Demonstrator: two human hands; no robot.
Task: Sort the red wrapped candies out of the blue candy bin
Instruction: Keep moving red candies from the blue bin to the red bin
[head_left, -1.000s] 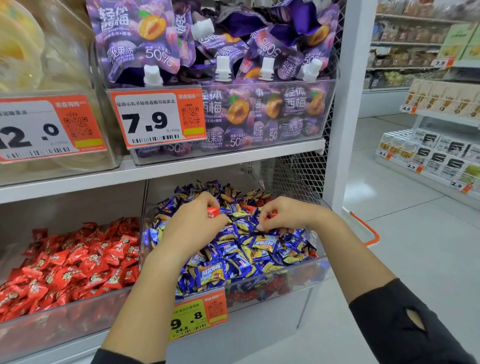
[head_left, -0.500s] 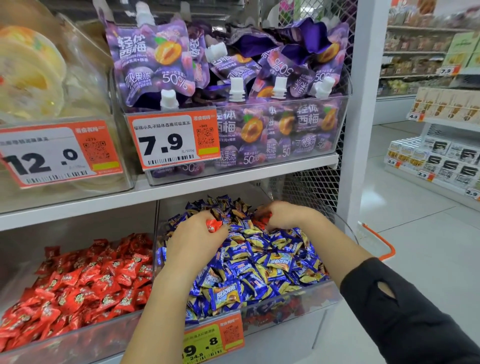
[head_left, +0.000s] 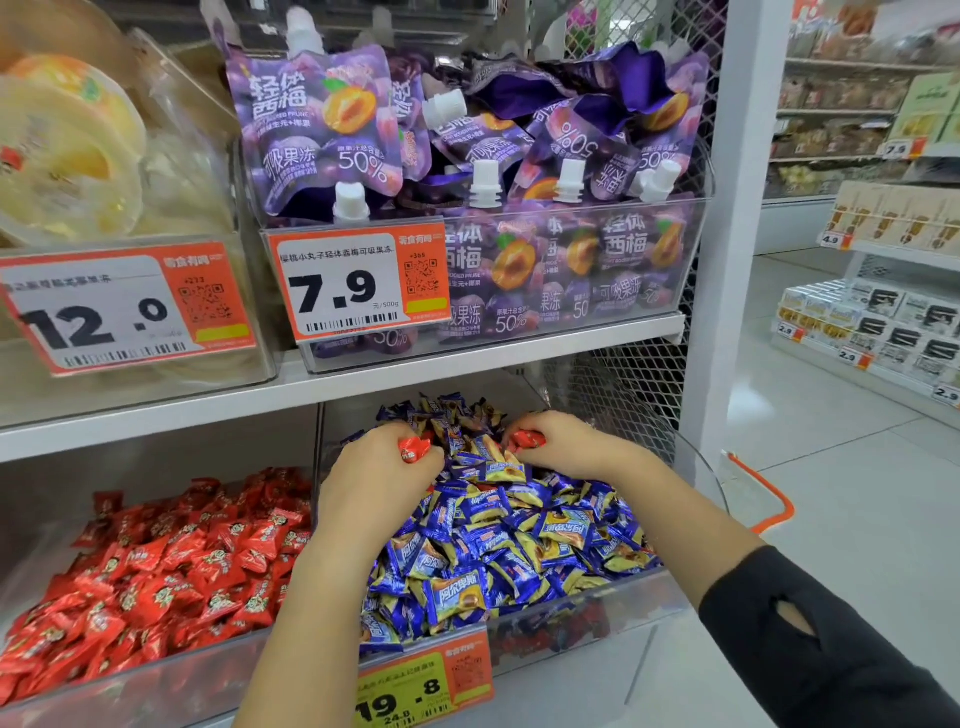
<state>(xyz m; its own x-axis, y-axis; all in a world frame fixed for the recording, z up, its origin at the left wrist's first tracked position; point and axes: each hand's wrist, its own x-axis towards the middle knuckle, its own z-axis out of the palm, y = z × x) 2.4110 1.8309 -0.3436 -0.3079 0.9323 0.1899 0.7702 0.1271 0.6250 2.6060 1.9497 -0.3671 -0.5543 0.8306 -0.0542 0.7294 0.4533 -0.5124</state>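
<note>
Both hands are in the blue candy bin (head_left: 613, 610), a clear bin on the lower shelf, right of the red candy bin (head_left: 156, 680). The left hand (head_left: 376, 483) rests knuckles-up on the blue candies (head_left: 498, 551) towards the back left of the pile, fingers curled round a red candy (head_left: 414, 448) that pokes out at the thumb side. The right hand (head_left: 566, 447) sits at the back centre-right of the pile, fingers also curled, pinching a second red candy (head_left: 527, 440) at the fingertips. The two red candies are near each other, with a few blue wrappers between them; both are just above the pile surface, inside the blue bin. More red wrappers show through the clear front wall low down, under the blue layer, right of the yellow price tag (head_left: 421, 680) marked 19.8.

The right forearm has a black sleeve (head_left: 831, 644); the left forearm is bare in view.

The red candy bin holds a heap of red candies (head_left: 156, 571), touching neither hand.

On the upper shelf (head_left: 363, 379): a clear bin of purple jelly pouches (head_left: 467, 156) with white spouts, tagged 7.9 (head_left: 358, 283), and to its left a bin of yellow jelly cups (head_left: 67, 150), tagged 12.0 (head_left: 119, 306). A white post (head_left: 727, 234) stands right of the shelving, with an orange basket handle (head_left: 769, 499) near its foot on the floor side. Further shelves of boxed goods stand well apart at the right.
</note>
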